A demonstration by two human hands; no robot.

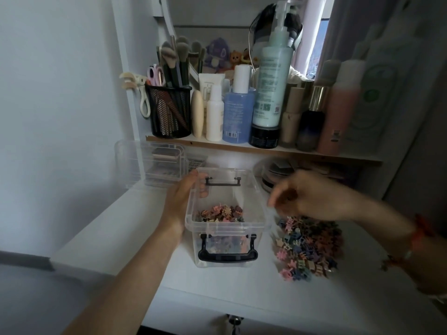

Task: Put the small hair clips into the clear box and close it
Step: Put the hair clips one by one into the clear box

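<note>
The clear box (pixel 256 187) stands open on the white desk (pixel 135 233), with black latches on its near and far ends. Several small hair clips (pixel 221 213) in pink, brown and blue lie on its bottom. My left hand (pixel 183 199) grips the box's left wall, fingers curled over the rim into the box. A pile of loose clips (pixel 309 247) lies on the desk right of the box. My right hand (pixel 304 197) hovers blurred above that pile, beside the box's right rim, with its fingers bent. Whether it holds clips is unclear.
A clear plastic lid or case (pixel 150 163) stands at the back left against the wall. A shelf (pixel 242 147) above the desk carries bottles and a black mesh cup of brushes (pixel 170 110). Round containers (pixel 273 175) sit under the shelf behind the box.
</note>
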